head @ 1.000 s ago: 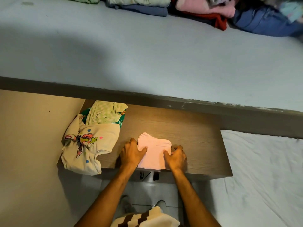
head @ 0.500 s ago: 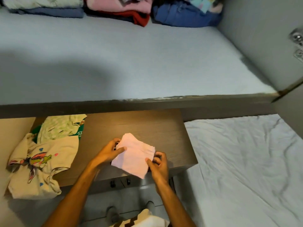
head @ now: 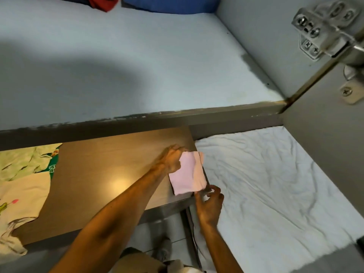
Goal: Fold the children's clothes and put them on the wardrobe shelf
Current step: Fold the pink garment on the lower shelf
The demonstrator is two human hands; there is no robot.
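A small folded pink garment (head: 188, 175) is held up over the right end of the wooden table (head: 110, 166). My left hand (head: 171, 159) grips its upper left edge. Just below its lower right corner is my right hand (head: 208, 201), fingers curled; whether they touch the cloth is unclear. The pale blue wardrobe shelf (head: 137, 62) stretches above the table, with folded blue (head: 169, 4) and red clothes (head: 102, 2) at its back edge.
Unfolded clothes lie at the table's left end: a green patterned piece (head: 25, 160) and a cream shirt with a print (head: 21, 201). A white sheeted bed (head: 275, 194) is to the right. The wardrobe door with metal hinge (head: 323, 26) stands at the right.
The pink garment was lifted off the table and carried right, to the table's right end. The view swung right, so the wardrobe door and hinge came into sight.
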